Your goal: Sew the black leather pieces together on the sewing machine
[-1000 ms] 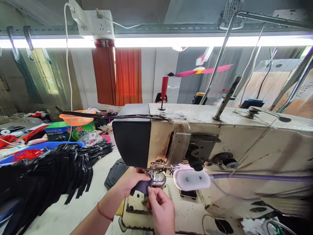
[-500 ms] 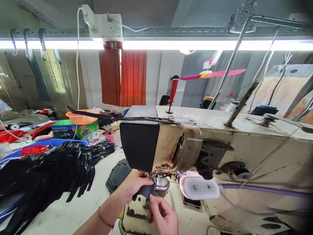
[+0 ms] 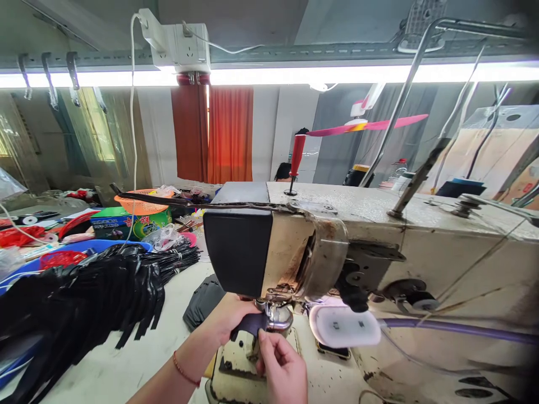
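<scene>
A dark piece of material (image 3: 252, 324) lies under the needle area of a sewing machine (image 3: 290, 252), curving over the narrow arm below the head. My left hand (image 3: 233, 317) grips its far left side, thumb near the presser foot and fingers partly hidden behind the piece. At the near right edge, my right hand (image 3: 281, 359) pinches the same piece between thumb and forefinger. The machine's metal parts hide the spot where needle and material meet.
Black strips (image 3: 96, 297) are heaped at left by a blue basin (image 3: 96, 247). A dark folded bundle (image 3: 205, 303) lies behind my left hand. A lit lamp (image 3: 345, 325) sits right of the needle area. A red-handled screwdriver (image 3: 297, 157) stands upright on the machine.
Both hands keep hold of the dark piece and have barely moved. My left thumb sits slightly higher and flatter by the presser foot. The view has shifted a little.
</scene>
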Available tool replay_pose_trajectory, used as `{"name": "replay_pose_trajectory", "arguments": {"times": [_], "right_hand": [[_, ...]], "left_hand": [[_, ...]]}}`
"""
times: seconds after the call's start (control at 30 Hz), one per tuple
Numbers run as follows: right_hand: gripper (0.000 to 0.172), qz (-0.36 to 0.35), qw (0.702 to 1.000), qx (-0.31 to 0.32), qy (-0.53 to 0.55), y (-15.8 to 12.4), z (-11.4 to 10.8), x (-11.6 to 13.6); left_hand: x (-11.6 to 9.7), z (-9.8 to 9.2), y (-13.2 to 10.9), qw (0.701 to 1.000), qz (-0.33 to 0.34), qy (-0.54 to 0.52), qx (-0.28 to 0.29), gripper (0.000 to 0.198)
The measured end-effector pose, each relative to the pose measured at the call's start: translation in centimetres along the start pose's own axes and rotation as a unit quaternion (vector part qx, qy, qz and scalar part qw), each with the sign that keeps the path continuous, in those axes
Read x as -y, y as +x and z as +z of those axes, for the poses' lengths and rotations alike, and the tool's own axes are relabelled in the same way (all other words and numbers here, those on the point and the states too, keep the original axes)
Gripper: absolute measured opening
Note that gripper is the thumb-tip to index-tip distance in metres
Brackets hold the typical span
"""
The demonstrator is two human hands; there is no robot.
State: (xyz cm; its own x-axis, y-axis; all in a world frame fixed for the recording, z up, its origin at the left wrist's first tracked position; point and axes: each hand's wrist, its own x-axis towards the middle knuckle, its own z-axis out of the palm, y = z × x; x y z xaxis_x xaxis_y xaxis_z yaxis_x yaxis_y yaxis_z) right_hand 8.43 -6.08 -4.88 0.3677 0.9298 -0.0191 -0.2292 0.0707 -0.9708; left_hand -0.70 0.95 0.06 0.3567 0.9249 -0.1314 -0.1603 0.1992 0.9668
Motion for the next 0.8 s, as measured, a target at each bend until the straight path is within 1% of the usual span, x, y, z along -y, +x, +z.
{"name": "replay_pose_trajectory", "arguments": {"times": [0.13, 0.3, 0.47, 0.67, 0.8], "right_hand": [[0.056, 0.003, 1.000, 0.004, 0.003, 0.06, -0.05, -0.10], [0.054, 0.002, 1.000, 0.000, -0.001, 0.12, -0.13, -0.20], [0.055, -0.002, 1.000, 0.002, -0.001, 0.23, -0.16, -0.29], [0.055, -0.011, 1.000, 0.012, -0.008, 0.15, -0.31, -0.48], [0.053, -0.019, 0.999, 0.039, -0.023, 0.27, -0.89, -0.23]], "left_hand": [[-0.01, 0.00, 0.08, 1.000, -0.011, -0.022, -0.012, 0.034], [-0.09, 0.00, 0.00, 0.999, -0.017, -0.036, -0.018, 0.031], [-0.09, -0.12, 0.02, 0.999, -0.010, -0.036, -0.010, 0.032], [0.05, -0.30, -0.16, 1.000, 0.013, -0.027, 0.007, 0.034], [0.39, -0.07, -0.15, 1.000, 0.019, -0.009, -0.003, 0.025]]}}
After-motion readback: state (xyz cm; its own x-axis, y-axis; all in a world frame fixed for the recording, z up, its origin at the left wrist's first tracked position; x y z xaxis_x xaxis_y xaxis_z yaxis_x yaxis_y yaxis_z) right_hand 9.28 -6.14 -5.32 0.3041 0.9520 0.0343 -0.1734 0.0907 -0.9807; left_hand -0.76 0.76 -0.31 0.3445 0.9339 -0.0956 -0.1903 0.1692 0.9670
